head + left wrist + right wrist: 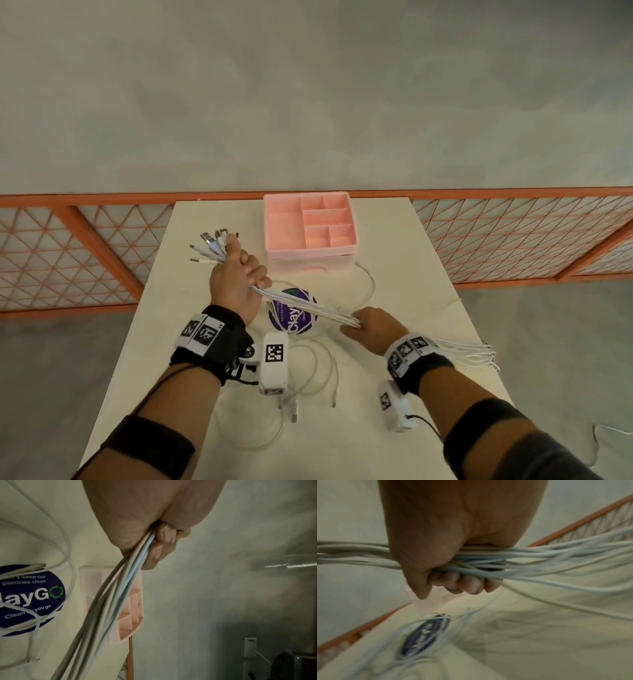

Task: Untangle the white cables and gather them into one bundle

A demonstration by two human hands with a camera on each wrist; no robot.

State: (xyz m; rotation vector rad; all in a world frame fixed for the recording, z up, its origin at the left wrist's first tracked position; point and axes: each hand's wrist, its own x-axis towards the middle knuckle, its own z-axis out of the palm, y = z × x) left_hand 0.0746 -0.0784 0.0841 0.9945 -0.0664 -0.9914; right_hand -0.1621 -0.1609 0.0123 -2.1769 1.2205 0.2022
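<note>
- The fingers [164,543] of the left hand [236,284] are curled tight round the bundle of white cables [305,305], thumb pressed along it near the plug ends [210,248].
- The right hand [373,327] is closed in a fist round the same bundle further along, fingertips [467,584] tucked under the strands.
- Between the two hands the bundle runs nearly straight, its long axis slanting from far left to near right above the table [411,260]; the metal-tipped plugs fan out past the left fist towards the far left.
- Beyond the right wrist the thin, smooth, round cords spread loose over the table's right edge.
- Under the bundle lies a round purple sticker [291,313]; more white cable loops [308,373] lie slack on the pale matte tabletop.
- A pink plastic organiser tray [274,222] with rectangular compartments stands at the far edge.
</note>
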